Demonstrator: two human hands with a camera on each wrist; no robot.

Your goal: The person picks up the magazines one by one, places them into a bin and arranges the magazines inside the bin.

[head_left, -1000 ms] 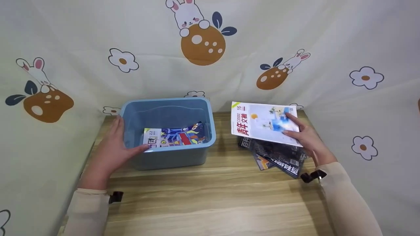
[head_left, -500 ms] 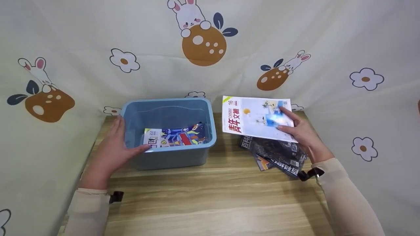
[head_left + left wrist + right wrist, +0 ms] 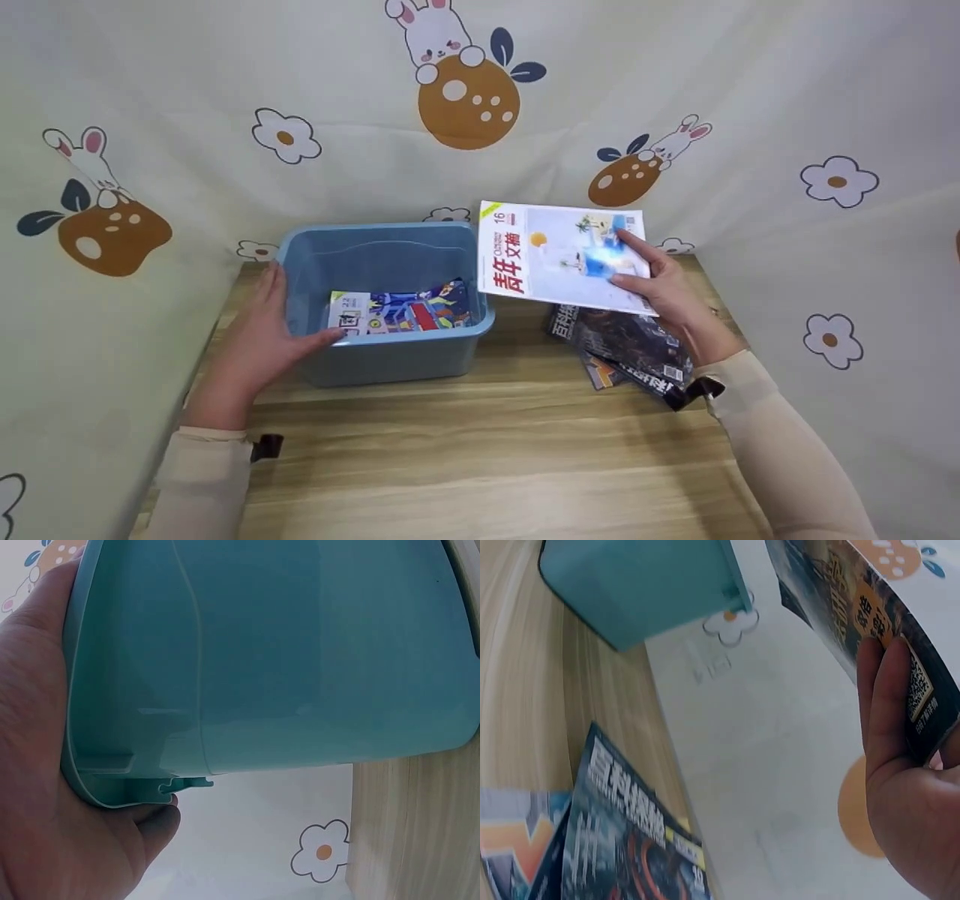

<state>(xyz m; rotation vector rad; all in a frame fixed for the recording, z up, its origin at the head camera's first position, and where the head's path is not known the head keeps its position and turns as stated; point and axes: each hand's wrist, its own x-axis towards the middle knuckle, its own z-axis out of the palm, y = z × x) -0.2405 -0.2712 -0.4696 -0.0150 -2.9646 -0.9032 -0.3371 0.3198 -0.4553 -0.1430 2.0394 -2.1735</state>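
White magazine (image 3: 556,259), red title characters, front cover up, raised near an upright, open-topped blue bin (image 3: 394,364)

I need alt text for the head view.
The right hand holds a white 青年文摘 magazine near a blue plastic bin, which the left hand grips. A colourful magazine lies inside; dark magazines lie on the wooden table.

head, 12 o'clock: rabbit ears (image 3: 402,10) cut off | 4 o'clock: held magazine (image 3: 551,262) hides far edges of dark magazines (image 3: 630,341) | left wrist, 12 o'clock: bin (image 3: 285,652) cut off
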